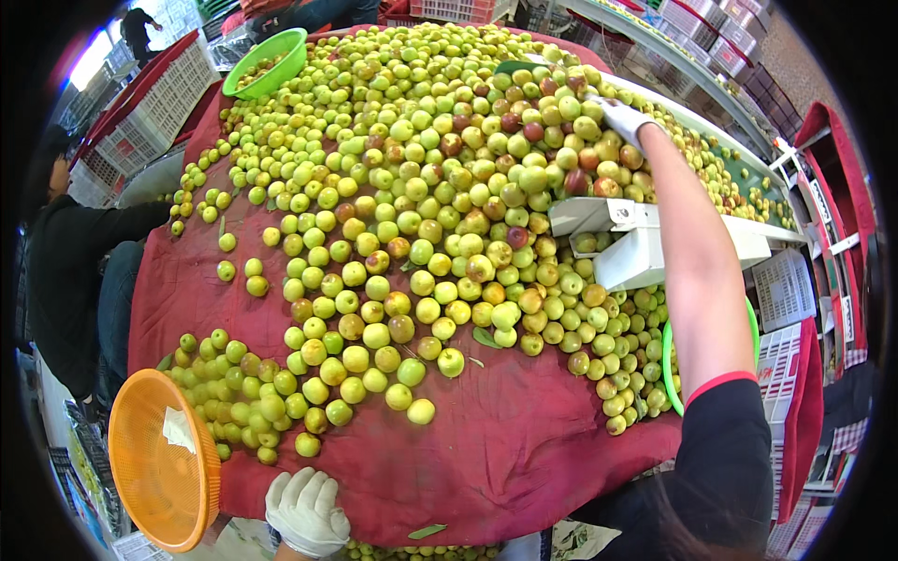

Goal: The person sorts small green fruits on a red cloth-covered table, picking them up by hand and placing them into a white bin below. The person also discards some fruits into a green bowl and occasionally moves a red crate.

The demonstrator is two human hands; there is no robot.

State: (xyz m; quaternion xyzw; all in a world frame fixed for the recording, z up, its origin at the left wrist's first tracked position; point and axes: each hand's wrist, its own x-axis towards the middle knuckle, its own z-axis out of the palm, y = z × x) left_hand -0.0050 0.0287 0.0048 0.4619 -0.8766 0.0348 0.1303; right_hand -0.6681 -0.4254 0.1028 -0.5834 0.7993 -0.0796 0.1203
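Note:
My left hand (307,510), in a white glove, rests on the near edge of the red cloth (456,463) with its fingers close together. Whether anything lies under its palm cannot be seen. Stretched far forward, my gloved right hand (621,118) touches the high heap of green and reddish jujubes (523,151), beside the white rail of a conveyor (744,175). Its fingertips are partly hidden among the fruit. Below that forearm sits a white chute (635,256). Left of my left hand, an orange plastic basket (203,484) stands tilted near a smaller pile of jujubes (242,396).
A green basin (298,52) stands at the far left corner of the table; another green rim (666,365) shows behind my right arm. A person in dark clothes (66,280) sits at the left edge. Lined white crates (154,112) stand around the table.

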